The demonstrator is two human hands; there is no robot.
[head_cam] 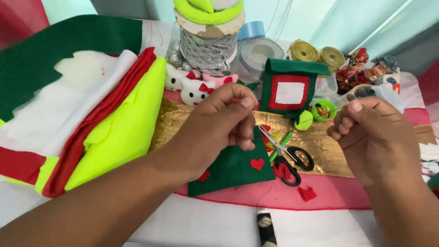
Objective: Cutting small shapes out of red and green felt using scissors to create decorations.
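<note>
Green felt triangle [233, 167] with red hearts lies at the centre of the frame, its tip pinched in the fingers of the left hand [222, 121]. To the right, the right hand [370, 137] is closed, thumb and forefinger gripping a thin needle [337, 109]. Black-handled scissors [288, 158] rest on the gold cloth [320, 146] between the hands. Folded felt sheets [91, 114] are stacked at the left.
</note>
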